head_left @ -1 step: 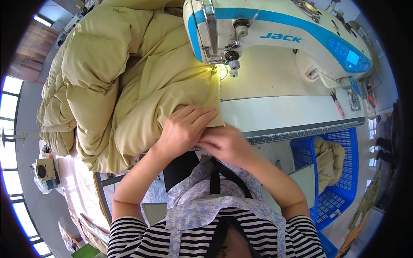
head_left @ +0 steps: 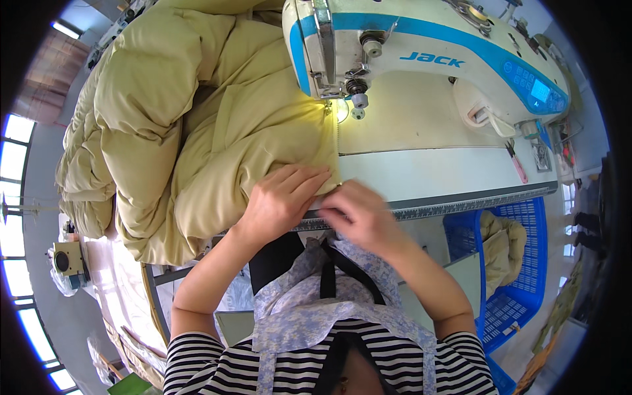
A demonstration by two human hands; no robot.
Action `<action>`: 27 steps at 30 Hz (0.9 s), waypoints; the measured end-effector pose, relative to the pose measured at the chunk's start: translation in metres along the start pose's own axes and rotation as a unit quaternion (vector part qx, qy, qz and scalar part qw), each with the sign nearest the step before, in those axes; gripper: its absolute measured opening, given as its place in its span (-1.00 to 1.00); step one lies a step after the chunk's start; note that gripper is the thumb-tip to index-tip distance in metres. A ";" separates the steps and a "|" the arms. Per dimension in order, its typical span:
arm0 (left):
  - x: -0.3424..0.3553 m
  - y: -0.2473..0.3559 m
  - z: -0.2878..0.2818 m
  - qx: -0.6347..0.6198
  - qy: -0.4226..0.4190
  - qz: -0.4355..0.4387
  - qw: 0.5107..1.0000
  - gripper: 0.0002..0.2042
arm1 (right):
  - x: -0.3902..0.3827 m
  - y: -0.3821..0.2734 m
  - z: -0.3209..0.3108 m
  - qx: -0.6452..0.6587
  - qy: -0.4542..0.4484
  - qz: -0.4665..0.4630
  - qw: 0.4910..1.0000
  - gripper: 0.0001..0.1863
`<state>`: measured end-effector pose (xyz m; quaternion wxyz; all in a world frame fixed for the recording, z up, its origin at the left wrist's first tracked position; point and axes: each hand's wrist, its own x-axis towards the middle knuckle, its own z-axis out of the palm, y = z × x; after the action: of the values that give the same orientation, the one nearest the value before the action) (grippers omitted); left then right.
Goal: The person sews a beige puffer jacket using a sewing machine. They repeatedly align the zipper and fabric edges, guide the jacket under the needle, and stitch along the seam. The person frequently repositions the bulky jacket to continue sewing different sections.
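Observation:
A puffy khaki padded jacket (head_left: 151, 85) is heaped over the left of the sewing table, with its straight front edge running under the needle area of a white and blue sewing machine (head_left: 421, 33). Along that edge shows a narrow toothed strip, seemingly a zipper (head_left: 337, 135). My left hand (head_left: 283, 196) lies on the jacket near the table's front edge, fingers stretched to the right and its thumb hidden. Beside its fingertips, my right hand (head_left: 361, 214) is curled in at the jacket's lower corner, slightly blurred. What its fingers pinch is not visible.
Pink-handled thread snips (head_left: 517, 162) lie at the table's right. A ruler strip (head_left: 447, 208) lines the front edge. Below right stands a blue plastic basket (head_left: 536, 243) holding a khaki padded piece (head_left: 503, 247). A lit display panel (head_left: 536, 92) is on the machine.
My right hand has moved a little to the right, out from beside the left fingers to the jacket's corner. The left hand and jacket stay nearly in place.

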<state>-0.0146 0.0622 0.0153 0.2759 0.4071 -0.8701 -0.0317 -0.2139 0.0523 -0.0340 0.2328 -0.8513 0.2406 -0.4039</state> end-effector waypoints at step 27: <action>0.022 -0.053 0.037 0.064 0.019 -0.018 0.998 -0.71 | 0.003 0.021 -0.040 -0.159 -0.065 -0.130 0.977 -0.83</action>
<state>-0.0086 0.0047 -0.0210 0.2653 0.4402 -0.8574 0.0269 -0.2493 0.0265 -0.0219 0.0553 -0.9260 0.1737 -0.3306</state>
